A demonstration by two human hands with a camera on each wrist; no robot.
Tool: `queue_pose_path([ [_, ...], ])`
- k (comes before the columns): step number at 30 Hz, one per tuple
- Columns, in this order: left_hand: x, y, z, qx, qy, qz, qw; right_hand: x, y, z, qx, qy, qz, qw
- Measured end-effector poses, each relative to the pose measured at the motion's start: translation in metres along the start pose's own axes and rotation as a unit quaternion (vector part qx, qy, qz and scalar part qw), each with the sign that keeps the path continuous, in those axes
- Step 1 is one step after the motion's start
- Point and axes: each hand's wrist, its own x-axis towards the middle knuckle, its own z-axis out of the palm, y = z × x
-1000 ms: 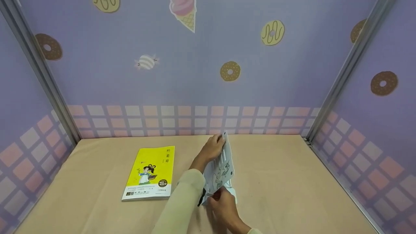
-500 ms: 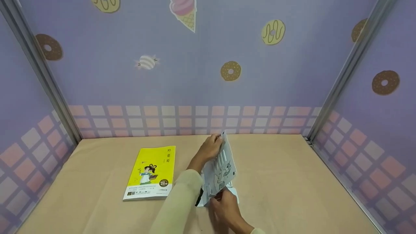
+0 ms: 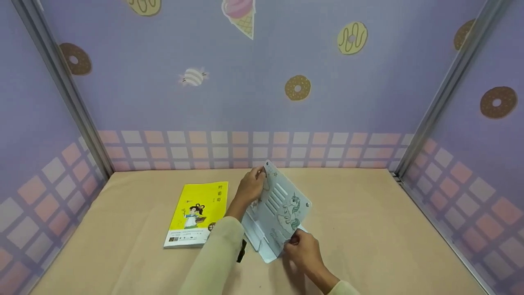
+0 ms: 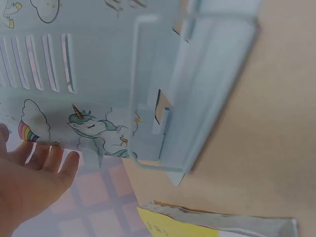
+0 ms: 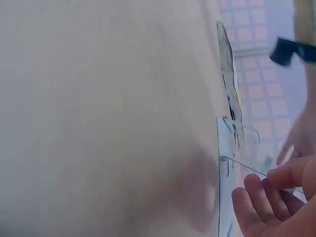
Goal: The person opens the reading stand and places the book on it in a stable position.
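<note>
Purple walls (image 3: 254,102) enclose the back and both sides of the beige-covered table (image 3: 368,229), whose cloth stretches from the stand's right edge to the right-hand wall. The pale unicorn-printed stand (image 3: 282,215) leans at mid-table; the yellow book (image 3: 200,209) lies flat to its left, lower right corner behind the left sleeve (image 3: 213,258). The left hand (image 3: 251,184) grips the stand's upper left edge; the right hand (image 3: 305,248), by its lower right edge, pinches a thin wire (image 5: 245,166)
</note>
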Motion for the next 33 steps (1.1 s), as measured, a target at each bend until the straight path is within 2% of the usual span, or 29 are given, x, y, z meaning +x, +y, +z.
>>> queue_pose_path([
  [8, -0.012, -0.012, -0.014, -0.016, 0.028, -0.037, 0.9988, 0.013, 0.01, -0.018, 0.008, 0.049, 0.03, 0.9983],
  [13, -0.017, -0.015, -0.022, -0.025, 0.023, -0.048, 0.9983, 0.02, 0.018, -0.027, 0.012, 0.087, 0.042, 0.9952],
  [21, -0.027, -0.024, -0.031, -0.002, 0.039, -0.021, 0.999, 0.03, 0.029, -0.037, 0.055, 0.084, 0.065, 0.9928],
  [33, -0.046, -0.03, -0.044, -0.019, -0.005, 0.004, 0.9998, 0.049, 0.038, -0.046, 0.014, 0.09, 0.067, 0.9936],
])
